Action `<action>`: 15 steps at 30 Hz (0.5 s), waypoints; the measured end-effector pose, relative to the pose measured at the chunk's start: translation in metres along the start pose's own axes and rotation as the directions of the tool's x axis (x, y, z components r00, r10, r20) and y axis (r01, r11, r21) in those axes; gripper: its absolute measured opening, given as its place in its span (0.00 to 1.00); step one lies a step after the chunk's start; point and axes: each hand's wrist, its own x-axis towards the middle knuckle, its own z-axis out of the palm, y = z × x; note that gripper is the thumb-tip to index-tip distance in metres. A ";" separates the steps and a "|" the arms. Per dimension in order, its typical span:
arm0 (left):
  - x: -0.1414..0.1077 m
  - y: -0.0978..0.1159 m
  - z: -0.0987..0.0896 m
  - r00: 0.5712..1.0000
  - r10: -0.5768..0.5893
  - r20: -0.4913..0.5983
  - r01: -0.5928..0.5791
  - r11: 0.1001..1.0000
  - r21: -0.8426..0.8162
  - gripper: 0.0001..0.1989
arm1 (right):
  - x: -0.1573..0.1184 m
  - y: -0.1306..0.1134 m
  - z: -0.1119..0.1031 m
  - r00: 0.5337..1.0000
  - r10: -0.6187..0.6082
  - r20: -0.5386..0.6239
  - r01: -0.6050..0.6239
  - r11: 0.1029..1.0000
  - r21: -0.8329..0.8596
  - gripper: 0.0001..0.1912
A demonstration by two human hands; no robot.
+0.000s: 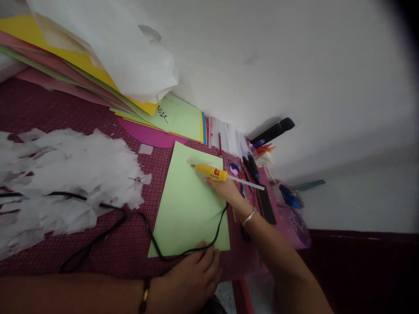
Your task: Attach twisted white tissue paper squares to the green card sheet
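A light green sheet (183,209) lies on the red checked tablecloth. My right hand (225,189) is wrapped round a yellow glue gun (211,172), with a clear glue stick (245,182) sticking out of its back. The gun's tip is over the upper part of the sheet, beside a small glossy patch. At the sheet's lower edge rests my left hand (196,274), its fingers bent against the paper and near the black cord (152,237). The cord crosses the bottom of the sheet.
Cut white paper pieces (81,165) are heaped at left. Coloured sheets (98,83) and white paper (131,56) are stacked at the back left. White strips (229,137), pens (250,165) and a dark bar (266,205) lie to the right, by the wall.
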 end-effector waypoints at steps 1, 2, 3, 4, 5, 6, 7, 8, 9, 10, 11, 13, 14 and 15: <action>0.000 0.000 0.000 1.000 -0.002 0.003 0.002 1.000 0.004 0.19 | 0.001 -0.001 -0.001 1.000 -0.010 -0.003 0.010 1.000 -0.015 0.12; 0.000 0.000 0.000 1.000 0.000 0.003 0.000 1.000 0.008 0.19 | 0.003 -0.002 -0.004 1.000 -0.022 0.005 0.022 0.999 -0.028 0.11; 0.000 0.000 0.000 1.000 0.003 -0.001 -0.003 1.000 0.011 0.19 | 0.005 -0.004 -0.008 0.999 -0.028 0.025 0.029 0.999 -0.043 0.10; 0.000 0.000 0.001 1.000 0.009 -0.008 -0.009 1.000 0.014 0.19 | 0.008 -0.008 -0.013 0.998 -0.025 0.055 0.029 0.998 -0.064 0.09; 0.000 0.000 0.001 1.000 0.015 -0.014 -0.015 1.000 0.017 0.19 | 0.012 -0.013 -0.020 0.994 -0.012 0.108 0.023 0.995 -0.093 0.08; 0.000 0.000 0.001 1.000 0.019 -0.018 -0.019 1.000 0.018 0.19 | 0.017 -0.019 -0.028 0.986 0.008 0.165 0.014 0.991 -0.130 0.07; 0.000 0.000 0.001 1.000 0.017 -0.016 -0.016 1.000 0.018 0.18 | 0.022 -0.026 -0.036 0.973 0.038 0.226 0.004 0.984 -0.180 0.07; 0.001 0.000 0.000 1.000 0.014 -0.011 -0.014 1.000 0.018 0.18 | 0.027 -0.035 -0.044 0.947 0.072 0.314 0.006 0.971 -0.241 0.07; 0.001 -0.001 -0.002 1.000 0.013 -0.008 -0.013 1.000 0.019 0.18 | 0.033 -0.045 -0.051 0.925 0.087 0.370 0.028 0.955 -0.294 0.06; 0.002 -0.001 -0.003 1.000 0.014 -0.009 -0.013 1.000 0.022 0.18 | 0.040 -0.055 -0.056 0.893 0.100 0.439 0.072 0.930 -0.360 0.05; 0.002 -0.002 -0.005 1.000 0.016 -0.010 -0.015 1.000 0.026 0.17 | 0.047 -0.065 -0.060 0.845 0.107 0.524 0.128 0.911 -0.393 0.05; 0.003 -0.004 -0.008 1.000 0.028 -0.004 -0.028 0.999 0.036 0.17 | 0.061 -0.082 -0.065 0.788 0.130 0.601 0.206 0.865 -0.457 0.04; 0.003 -0.004 -0.009 0.999 0.035 -0.003 -0.035 0.999 0.041 0.17 | 0.068 -0.088 -0.067 0.764 0.147 0.628 0.221 0.855 -0.469 0.04; 0.003 -0.004 -0.009 0.999 0.040 -0.006 -0.039 0.998 0.044 0.17 | 0.074 -0.093 -0.068 0.759 0.145 0.634 0.230 0.852 -0.470 0.06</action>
